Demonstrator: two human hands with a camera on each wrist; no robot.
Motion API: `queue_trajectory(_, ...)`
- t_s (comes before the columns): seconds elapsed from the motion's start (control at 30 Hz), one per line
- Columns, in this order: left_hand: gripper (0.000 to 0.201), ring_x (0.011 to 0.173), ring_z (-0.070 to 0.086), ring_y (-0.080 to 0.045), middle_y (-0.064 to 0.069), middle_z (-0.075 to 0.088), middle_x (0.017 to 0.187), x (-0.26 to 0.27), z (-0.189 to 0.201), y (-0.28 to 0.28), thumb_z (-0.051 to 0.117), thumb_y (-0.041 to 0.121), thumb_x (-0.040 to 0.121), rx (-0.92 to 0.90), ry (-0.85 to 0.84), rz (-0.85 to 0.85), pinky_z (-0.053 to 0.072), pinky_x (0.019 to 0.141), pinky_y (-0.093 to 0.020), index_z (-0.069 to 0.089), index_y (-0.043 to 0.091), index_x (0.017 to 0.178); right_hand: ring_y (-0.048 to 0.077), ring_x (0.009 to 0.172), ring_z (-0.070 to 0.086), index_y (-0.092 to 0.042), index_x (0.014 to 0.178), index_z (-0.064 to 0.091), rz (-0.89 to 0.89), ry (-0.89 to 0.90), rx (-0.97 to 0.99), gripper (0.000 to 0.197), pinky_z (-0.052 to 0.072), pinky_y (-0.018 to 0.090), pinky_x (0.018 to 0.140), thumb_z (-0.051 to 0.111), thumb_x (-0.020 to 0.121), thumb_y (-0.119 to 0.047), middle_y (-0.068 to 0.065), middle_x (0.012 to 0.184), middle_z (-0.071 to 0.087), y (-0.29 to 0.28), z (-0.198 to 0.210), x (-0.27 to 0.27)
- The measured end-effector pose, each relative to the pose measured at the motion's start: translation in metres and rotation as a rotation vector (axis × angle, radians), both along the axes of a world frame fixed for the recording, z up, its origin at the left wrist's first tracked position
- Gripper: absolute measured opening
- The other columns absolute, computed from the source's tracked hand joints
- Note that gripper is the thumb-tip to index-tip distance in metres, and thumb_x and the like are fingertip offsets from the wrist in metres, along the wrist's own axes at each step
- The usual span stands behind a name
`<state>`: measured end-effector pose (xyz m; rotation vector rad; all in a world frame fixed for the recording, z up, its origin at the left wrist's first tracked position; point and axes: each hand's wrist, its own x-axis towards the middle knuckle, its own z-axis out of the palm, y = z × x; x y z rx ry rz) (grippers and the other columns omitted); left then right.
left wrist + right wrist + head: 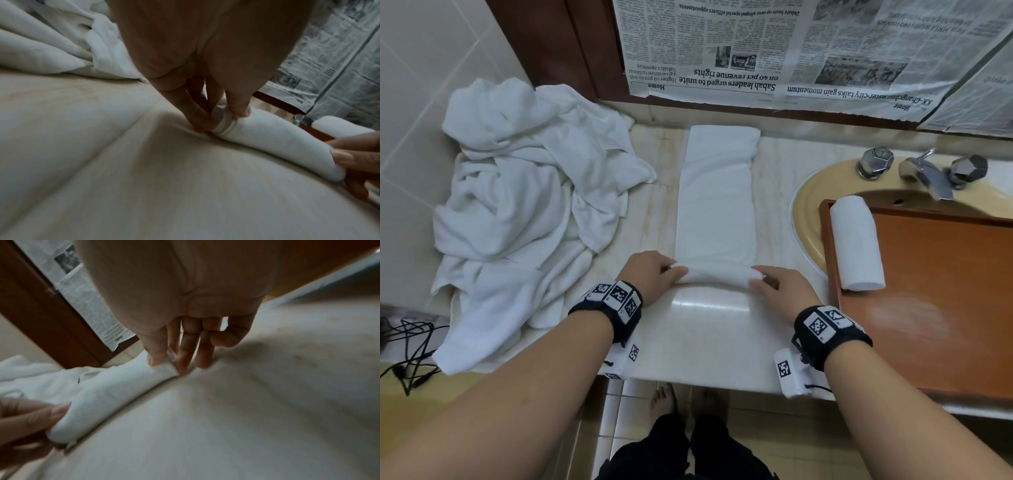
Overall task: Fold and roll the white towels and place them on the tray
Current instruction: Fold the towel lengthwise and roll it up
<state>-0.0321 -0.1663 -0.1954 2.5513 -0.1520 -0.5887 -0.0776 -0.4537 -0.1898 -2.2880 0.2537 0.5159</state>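
One rolled towel (857,243) on tray (928,308) | both hands pinch ends of folded towel (714,205): left hand (650,274), right hand (780,291)

A pale, shiny stone counter (709,329) runs across the room, with light glinting off its near part. At the far side, sheets of newspaper (756,44) hang upside down next to a dark brown wood frame (558,44), and big pale tiles (421,85) cover the wall on the left. On the right a tan sink (808,205) has silver taps (924,171), and down near the floor there are light floor tiles (633,411) and black cables (410,356) on the left.
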Motion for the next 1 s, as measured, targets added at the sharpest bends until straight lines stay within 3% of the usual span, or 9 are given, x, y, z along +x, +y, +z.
queue_trajectory(0.07,0.046,0.081,0.066,-0.023,-0.008,0.073,0.081,0.004,0.005,-0.004,0.06,0.056,0.095,0.006,0.044,0.087,0.046,0.066,-0.031,0.077,0.015,0.084,0.012,0.098,0.063,-0.029,0.129,0.069,-0.038,0.018,0.052,0.03,0.044,0.023,0.082,0.062,0.099,-0.032,-0.006,0.103,0.069,0.0,0.001,0.005)
queue_trajectory(0.2,0.05,0.067,0.06,-0.019,0.002,0.061,0.062,0.016,0.016,-0.012,0.069,0.061,0.087,0.063,0.152,0.232,0.041,0.056,-0.027,0.067,0.023,0.056,0.013,0.086,0.064,-0.021,0.125,0.072,-0.161,0.071,0.123,0.034,0.048,0.025,0.078,0.07,0.095,-0.037,-0.002,0.104,0.073,-0.002,-0.001,0.015)
queue_trajectory(0.33,0.049,0.064,0.058,-0.019,0.003,0.056,0.059,0.027,0.023,-0.018,0.078,0.058,0.081,0.088,0.179,0.285,0.043,0.058,-0.026,0.064,0.019,0.055,0.013,0.071,0.066,-0.018,0.106,0.076,-0.249,0.098,0.14,0.028,0.054,0.028,0.07,0.078,0.089,-0.039,0.0,0.09,0.077,-0.004,0.002,0.021)
queue_trajectory(0.43,0.026,0.084,0.066,-0.013,0.006,0.072,0.085,0.026,0.024,-0.02,0.085,0.045,0.078,-0.032,0.102,0.335,0.054,0.075,-0.027,0.076,0.021,0.083,0.016,0.076,0.068,-0.022,0.092,0.074,-0.221,0.074,0.096,0.018,0.057,0.036,0.083,0.077,0.088,-0.039,0.002,0.088,0.076,-0.003,0.005,0.02)
queue_trajectory(0.53,0.015,0.096,0.066,-0.014,0.006,0.071,0.102,0.018,0.025,-0.026,0.078,0.032,0.087,-0.095,-0.007,0.262,0.054,0.085,-0.029,0.077,0.023,0.099,0.017,0.086,0.067,-0.039,0.11,0.061,-0.12,0.0,0.038,0.019,0.049,0.032,0.077,0.069,0.093,-0.034,0.001,0.088,0.071,0.001,0.01,0.013)
queue_trajectory(0.7,0.031,0.117,0.049,-0.024,0.0,0.061,0.125,-0.007,0.005,-0.023,0.053,0.032,0.104,0.076,-0.251,-0.123,0.047,0.1,-0.038,0.074,0.017,0.12,0.025,0.102,0.06,-0.03,0.133,0.061,0.148,-0.15,-0.262,0.03,0.048,0.037,0.089,0.048,0.106,-0.032,0.004,0.103,0.068,0.007,0.005,0.001)
queue_trajectory(0.8,0.047,0.134,0.039,-0.023,0.004,0.057,0.139,-0.016,-0.004,-0.016,0.056,0.05,0.097,0.19,-0.276,-0.225,0.05,0.1,-0.04,0.062,0.023,0.135,0.029,0.104,0.055,-0.025,0.133,0.066,0.168,-0.261,-0.327,0.036,0.047,0.037,0.088,0.062,0.099,-0.036,0.007,0.106,0.059,0.009,0.003,-0.006)
queue_trajectory(0.9,0.061,0.148,0.028,-0.015,0.013,0.048,0.152,-0.011,-0.006,-0.015,0.062,0.056,0.092,0.19,-0.237,-0.263,0.041,0.11,-0.036,0.053,0.026,0.144,0.029,0.102,0.052,-0.022,0.123,0.07,0.182,-0.293,-0.347,0.04,0.053,0.043,0.085,0.078,0.085,-0.032,0.006,0.114,0.053,0.009,0.002,-0.008)
queue_trajectory(1.0,0.061,0.149,0.031,-0.014,0.014,0.049,0.151,-0.002,-0.007,-0.012,0.062,0.055,0.094,0.153,-0.202,-0.282,0.038,0.115,-0.035,0.051,0.028,0.147,0.031,0.114,0.051,-0.02,0.129,0.061,0.29,-0.232,-0.379,0.041,0.048,0.046,0.093,0.071,0.089,-0.022,0.0,0.133,0.053,0.01,0.007,-0.005)
